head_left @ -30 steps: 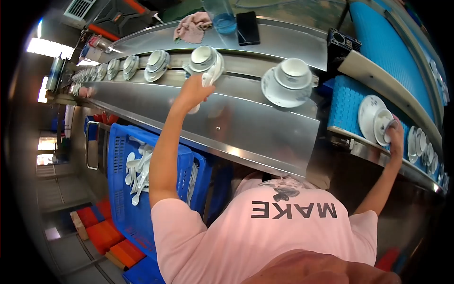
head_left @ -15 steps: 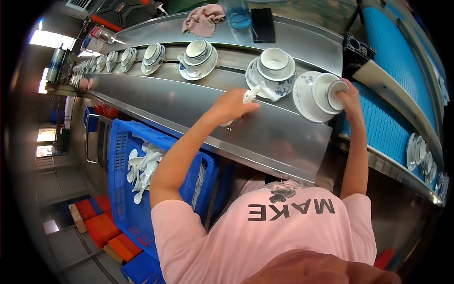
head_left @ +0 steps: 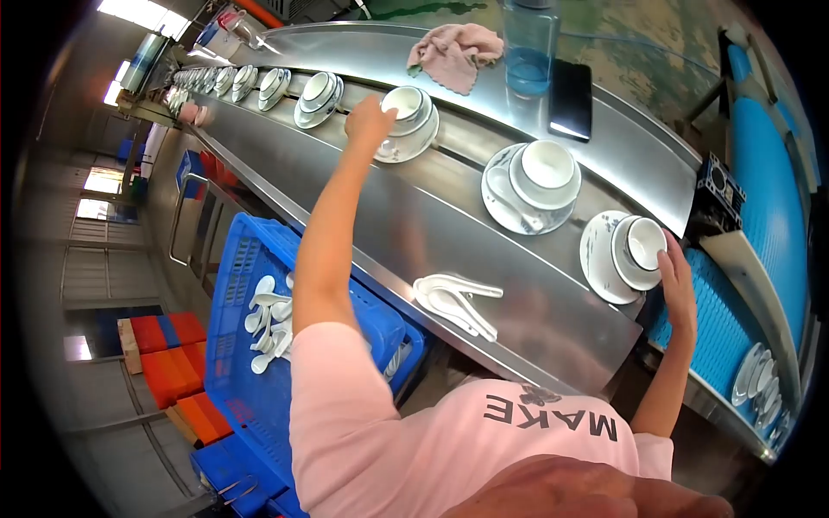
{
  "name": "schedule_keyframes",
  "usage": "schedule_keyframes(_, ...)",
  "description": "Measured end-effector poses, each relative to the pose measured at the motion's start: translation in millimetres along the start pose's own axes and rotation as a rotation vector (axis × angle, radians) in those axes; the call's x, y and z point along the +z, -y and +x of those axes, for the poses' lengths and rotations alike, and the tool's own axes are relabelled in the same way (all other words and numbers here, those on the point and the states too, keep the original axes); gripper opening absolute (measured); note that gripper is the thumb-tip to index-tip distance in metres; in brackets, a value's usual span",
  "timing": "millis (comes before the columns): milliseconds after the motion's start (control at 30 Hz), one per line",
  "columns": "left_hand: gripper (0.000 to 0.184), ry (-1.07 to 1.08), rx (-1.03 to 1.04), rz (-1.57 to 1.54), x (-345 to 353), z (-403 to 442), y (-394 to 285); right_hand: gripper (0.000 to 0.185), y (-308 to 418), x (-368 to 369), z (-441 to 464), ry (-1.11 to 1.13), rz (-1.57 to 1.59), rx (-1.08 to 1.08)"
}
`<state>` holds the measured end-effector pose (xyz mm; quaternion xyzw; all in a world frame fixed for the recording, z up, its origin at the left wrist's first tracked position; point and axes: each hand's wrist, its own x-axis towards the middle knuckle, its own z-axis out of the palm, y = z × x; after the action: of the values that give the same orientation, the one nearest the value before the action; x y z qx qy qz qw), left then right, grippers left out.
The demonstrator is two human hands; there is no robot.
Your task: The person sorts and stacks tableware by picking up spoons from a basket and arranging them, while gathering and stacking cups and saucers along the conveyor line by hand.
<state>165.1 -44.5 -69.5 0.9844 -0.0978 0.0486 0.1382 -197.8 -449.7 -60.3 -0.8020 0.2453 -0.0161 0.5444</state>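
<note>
My left hand [head_left: 370,125] is curled against the left side of a stack, its thumb at the rim of a small white cup [head_left: 402,104]; the other fingertips are hidden. Under this cup are a bowl and a plate [head_left: 419,147]. At the right, my right hand [head_left: 679,281] holds the side of another cup [head_left: 648,243], nested in a bowl on a plate [head_left: 598,259]. Between them stands a third stack, with a white spoon [head_left: 509,198] lying on its plate beside the bowl [head_left: 546,177]. Several loose white spoons [head_left: 458,302] lie on the steel counter in front of me.
More tableware stacks [head_left: 275,88] line the channel to the left. A pink cloth [head_left: 456,56], a bottle of blue liquid [head_left: 528,65] and a phone [head_left: 571,99] lie behind. A blue crate [head_left: 226,345] of spoons is at lower left; a blue conveyor [head_left: 717,298] runs at right.
My left hand has put spoons down on the counter and moved left to another stack. A spoon now rests on the middle stack's plate. My right hand stays at the right-hand cup. The view has shifted.
</note>
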Motion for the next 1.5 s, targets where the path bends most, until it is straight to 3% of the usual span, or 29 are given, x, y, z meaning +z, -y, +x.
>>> schedule_keyframes(67, 0.027, 0.312, -0.266, -0.348, 2.9, 26.6, 20.5, 0.042, -2.9, -2.8, 0.1, -0.023, 0.021, 0.016)
schedule_keyframes(200, 0.019, -0.246, 0.058, 0.008, -4.7, 17.2, 14.1, 0.040, -23.0, -36.6, -10.0, -0.260, -0.049, 0.040)
schedule_keyframes(400, 0.018, -0.359, -0.006, -0.105, -5.1, 18.3, 51.8, 0.036, -102.3, -138.4, -49.2, -0.669, -0.089, -0.018)
schedule_keyframes(467, 0.024, -0.248, -0.132, -0.252, 7.8, 32.2, 81.8, 0.036, -114.4, -170.7, -71.2, -0.805, -0.499, -0.091)
schedule_keyframes(533, 0.029, -0.014, -0.330, -0.436, 1.4, 28.6, 91.6, 0.036, -114.6, -190.0, -95.0, -0.982, -0.967, 0.015)
schedule_keyframes(600, 0.035, -0.129, -0.148, -0.120, -21.4, 8.4, 72.7, 0.037, -133.2, -218.6, -123.8, -1.133, -1.459, 0.190)
schedule_keyframes(633, 0.037, 0.013, -0.094, -0.271, -38.3, -8.9, 53.5, 0.043, -194.3, -269.9, -144.9, -1.101, -1.569, 0.145)
schedule_keyframes(700, 0.039, 0.359, 0.056, -0.474, -62.8, -63.0, 1.0, 0.061, -260.4, -325.1, -167.8, -0.941, -1.198, 0.676)
schedule_keyframes(733, 0.039, 0.541, 0.154, -0.514, -73.7, -95.5, -22.2, 0.067, -316.3, -361.0, -178.5, -0.984, -1.209, 0.416)
schedule_keyframes(767, 0.040, 0.690, 0.301, -0.429, -78.5, -125.5, -41.8, 0.068, -258.2, -324.4, -171.0, -0.940, -0.718, 0.584)
schedule_keyframes(800, 0.042, 0.827, 0.450, -0.335, -79.9, -153.4, -59.4, 0.063, -237.8, -303.3, -168.5, -0.943, -0.582, 0.530)
schedule_keyframes(867, 0.047, 0.682, 0.843, -0.256, -66.2, -201.1, -72.7, 0.055, -222.4, -288.0, -165.3, -0.949, -0.300, 0.400)
schedule_keyframes(900, 0.049, 0.662, 0.854, -0.137, -63.1, -218.3, -79.5, 0.054, -227.0, -297.7, -163.2, -0.925, -0.221, 0.524)
schedule_keyframes(933, 0.051, 0.635, 0.864, -0.018, -61.3, -231.0, -84.9, 0.057, -198.7, -272.7, -158.1, -1.021, 0.005, 0.442)
schedule_keyframes(967, 0.042, 0.617, 0.829, -0.038, -60.4, -237.6, -86.9, 0.061, -189.0, -267.4, -153.2, -1.095, -0.090, 0.391)
schedule_keyframes(1000, 0.040, 0.681, 0.811, -0.019, -57.1, -238.0, -87.3, 0.063, -221.0, -294.0, -151.7, -1.056, -0.378, 0.364)
schedule_keyframes(1033, 0.038, 0.744, 0.788, 0.005, -54.8, -237.6, -86.3, 0.064, -245.8, -316.5, -144.3, -1.010, -0.573, 0.471)
schedule_keyframes(1133, 0.030, 0.773, 0.734, 0.056, -50.5, -236.3, -89.7, 0.051, -193.6, -292.3, -137.0, -0.771, -0.179, 0.512)
schedule_keyframes(1233, 0.028, 0.747, 0.649, 0.075, -48.5, -235.3, -98.1, 0.043, -166.0, -271.4, -133.3, -0.721, -0.316, 0.527)
schedule_keyframes(1333, 0.025, 0.707, 0.574, 0.044, -46.2, -237.6, -103.4, 0.036, -154.5, -246.2, -134.9, -0.612, 0.030, 0.494)
schedule_keyframes(1467, 0.023, 0.568, 0.624, 0.111, -36.0, -251.5, -101.0, 0.027, -132.4, -184.8, -114.4, -0.597, -0.090, 0.191)
schedule_keyframes(1500, 0.023, 0.540, 0.653, 0.169, -33.5, -254.3, -100.7, 0.028, -126.4, -165.6, -105.2, -0.577, 0.113, 0.143)
